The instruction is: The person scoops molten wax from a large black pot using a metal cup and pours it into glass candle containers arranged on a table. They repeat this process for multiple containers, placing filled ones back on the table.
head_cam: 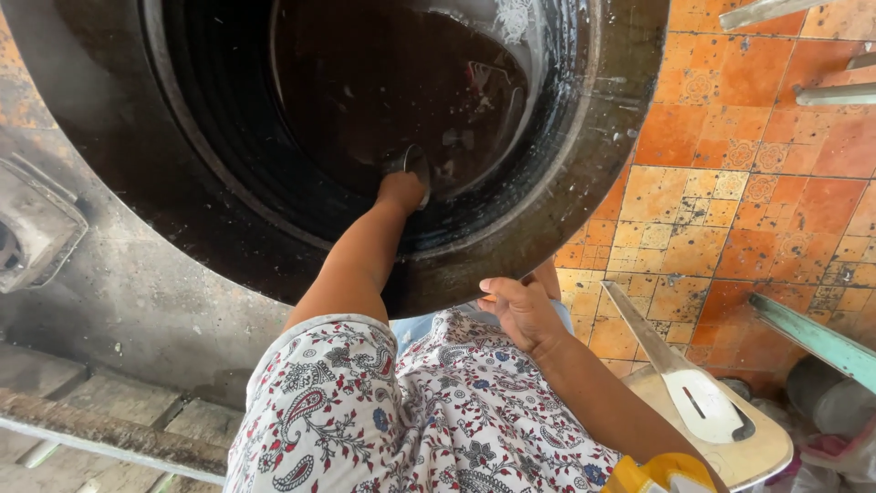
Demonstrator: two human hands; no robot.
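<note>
A huge black soot-stained pot (602, 183) fills the upper view, with a dark wet bottom (383, 82). My left hand (401, 192) reaches deep inside it and is shut on a small metal scraper (417, 162) pressed against the inner wall near the bottom. My right hand (522, 310) grips the pot's near rim, fingers curled over the edge. My patterned sleeve and clothing (365, 411) cover the lower middle of the view.
Orange patterned floor tiles (730, 183) lie to the right. A flat metal spatula (680, 379) rests on a pale round lid (766, 447). A teal bar (812, 338) and metal legs (835, 93) stand at the right. Grey concrete (119, 301) lies to the left.
</note>
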